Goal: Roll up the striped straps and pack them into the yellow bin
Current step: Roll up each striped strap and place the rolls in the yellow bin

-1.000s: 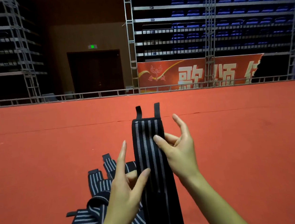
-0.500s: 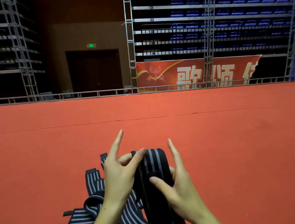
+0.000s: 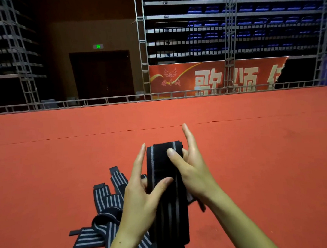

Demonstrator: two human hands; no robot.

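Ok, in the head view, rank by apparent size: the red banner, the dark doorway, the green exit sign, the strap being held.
1. red banner
2. dark doorway and held strap: look alike, and the strap is much nearer the camera, so unranked
3. green exit sign

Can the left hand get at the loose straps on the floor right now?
Probably not yet: the left hand pinches the strap being rolled together with the right hand. The loose straps lie just beside and below it, with nothing between.

Both hands pinch a folded-over strap (image 3: 166,184) above the red mat (image 3: 259,155): left hand (image 3: 139,200), right hand (image 3: 191,170), loose straps (image 3: 105,212) piled alongside.
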